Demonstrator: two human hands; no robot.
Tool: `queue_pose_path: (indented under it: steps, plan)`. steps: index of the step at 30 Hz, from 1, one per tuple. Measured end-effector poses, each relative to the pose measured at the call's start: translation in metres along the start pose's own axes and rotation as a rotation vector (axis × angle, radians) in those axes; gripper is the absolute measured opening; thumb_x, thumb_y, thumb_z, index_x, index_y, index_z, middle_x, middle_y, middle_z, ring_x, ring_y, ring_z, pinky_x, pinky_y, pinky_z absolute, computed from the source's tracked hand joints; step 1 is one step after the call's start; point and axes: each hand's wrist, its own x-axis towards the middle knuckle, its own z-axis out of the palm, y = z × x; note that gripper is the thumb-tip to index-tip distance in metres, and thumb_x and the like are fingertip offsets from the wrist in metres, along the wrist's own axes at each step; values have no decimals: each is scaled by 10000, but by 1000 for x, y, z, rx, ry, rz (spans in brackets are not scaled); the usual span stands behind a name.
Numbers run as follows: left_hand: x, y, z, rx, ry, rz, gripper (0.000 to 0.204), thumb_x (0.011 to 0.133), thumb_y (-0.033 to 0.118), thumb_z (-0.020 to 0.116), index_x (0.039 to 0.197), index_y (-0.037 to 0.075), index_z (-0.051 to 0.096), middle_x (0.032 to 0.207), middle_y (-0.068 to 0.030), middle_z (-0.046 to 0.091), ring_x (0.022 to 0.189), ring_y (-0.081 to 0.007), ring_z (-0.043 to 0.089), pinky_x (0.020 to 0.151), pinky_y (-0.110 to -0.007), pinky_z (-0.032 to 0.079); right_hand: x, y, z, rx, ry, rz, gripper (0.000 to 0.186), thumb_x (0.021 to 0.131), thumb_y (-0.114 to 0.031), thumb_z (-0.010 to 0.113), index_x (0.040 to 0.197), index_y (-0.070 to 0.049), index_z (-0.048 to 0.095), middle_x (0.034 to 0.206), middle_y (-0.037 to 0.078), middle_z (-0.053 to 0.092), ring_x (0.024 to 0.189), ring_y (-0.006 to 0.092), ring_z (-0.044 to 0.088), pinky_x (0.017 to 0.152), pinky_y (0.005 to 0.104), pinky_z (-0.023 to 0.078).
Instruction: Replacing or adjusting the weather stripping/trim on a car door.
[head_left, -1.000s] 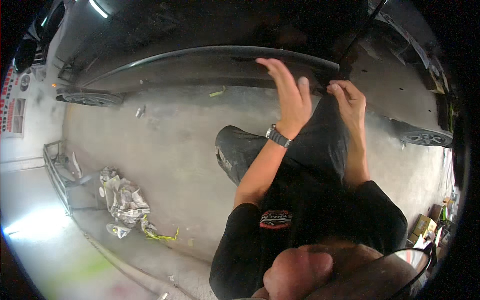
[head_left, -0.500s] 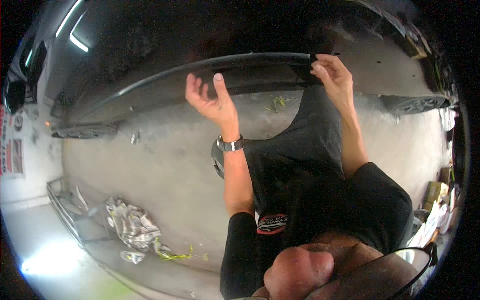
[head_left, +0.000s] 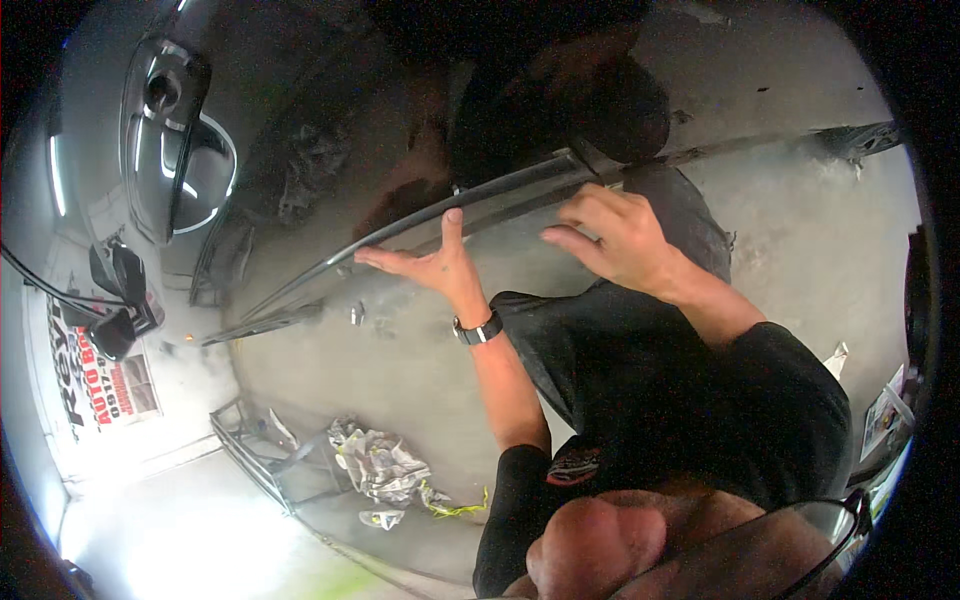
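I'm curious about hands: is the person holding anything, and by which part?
The left hand is open by the long dark strip, holding nothing; whether the curled right hand holds anything can't be told.

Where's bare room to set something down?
Bare floor shows between the left forearm and crumpled paper, and beyond the right forearm. It's crowded where paper lies beside the metal frame, and tight between left hand and car trim.

two hands [head_left: 446, 268], one watch [head_left: 477, 329], seemingly one car [head_left: 350, 150]
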Motion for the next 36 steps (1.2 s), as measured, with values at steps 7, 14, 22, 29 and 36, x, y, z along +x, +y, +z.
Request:
queue_pose_path:
  steps: [7,14,22,29,36]
  plan:
    - [-7,5,-5,-53,-80,-9,1066,802,257,759,1490,-20,-6,1551,-244,34,1441,-335,118,1145,-464,195,9,14,-6,110,278,242,312,755,-68,772,1005,-13,592,887,120,578,649,177,616,550,276,506]
    - [-36,25,1,-749,-79,-390,627,922,335,619,1386,4,358,1348,-188,475,1257,-288,455,1040,-387,393,1,25,-8,254,91,185,269,782,-32,730,1011,-6,591,965,138,582,689,206,635,602,310,536]
    - [-43,20,19,-1297,-217,-778,435,929,452,546,1139,71,571,1175,-53,604,1110,-185,559,930,-324,495,-2,31,-8,245,38,184,289,743,-65,757,981,-21,598,916,130,585,713,267,626,578,331,519]
    - [-63,34,44,-1350,-381,-646,419,926,485,530,1124,121,592,1151,-38,617,1098,-187,565,909,-323,502,4,31,-3,192,77,208,269,745,-97,761,937,-22,588,882,122,578,675,267,617,544,342,510]
    - [-91,52,50,-1211,-455,-734,377,978,412,486,1136,77,555,1148,-56,614,1033,-172,593,878,-330,501,4,28,0,185,97,174,259,759,-110,755,928,-17,582,884,119,581,621,238,620,517,322,511]
